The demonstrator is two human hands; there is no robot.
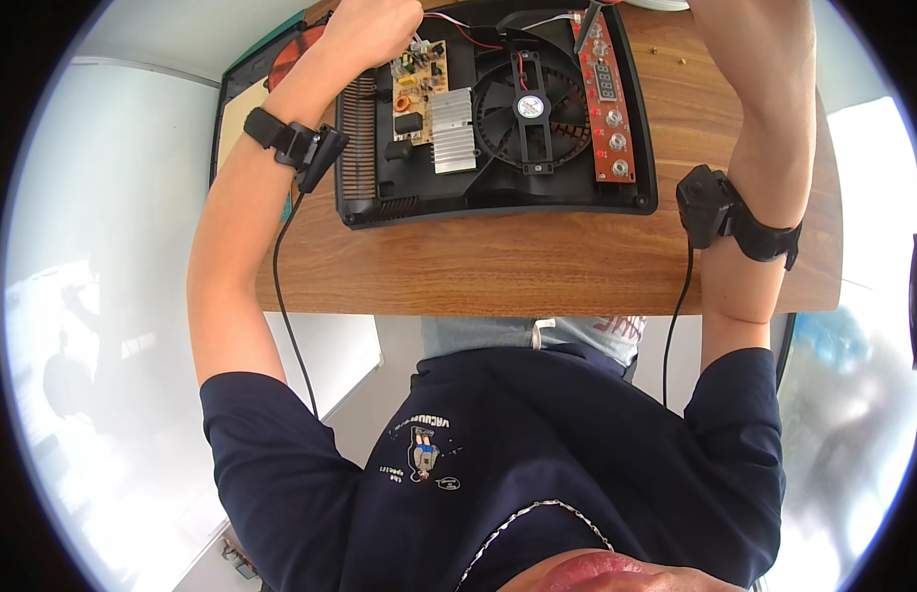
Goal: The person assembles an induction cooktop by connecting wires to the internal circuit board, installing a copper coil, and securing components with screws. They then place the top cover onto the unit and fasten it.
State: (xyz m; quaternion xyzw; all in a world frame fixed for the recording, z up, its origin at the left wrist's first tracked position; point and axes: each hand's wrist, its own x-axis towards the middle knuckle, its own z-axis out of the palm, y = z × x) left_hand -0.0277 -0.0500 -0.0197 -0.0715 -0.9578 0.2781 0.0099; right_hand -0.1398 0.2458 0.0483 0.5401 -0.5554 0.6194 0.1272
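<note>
An open black plastic appliance housing lies on the table. My left hand is over its far left part, cut by the top edge, fingers curled closed near the thin wires; whatever they hold is hidden. Just below that hand sits a tan circuit board with a finned silver heat sink. A black fan fills the middle. Along the right side runs a red control board with round buttons and a small display. A tool with a grey shaft reaches down onto that board's far end. My right hand is beyond the top edge; only its forearm shows.
The wooden table has its near edge in front of me. Behind my left forearm are a copper-red coil and another dark panel. Black straps with small devices sit on both forearms, their cables hanging down. Small crumbs lie at the far right.
</note>
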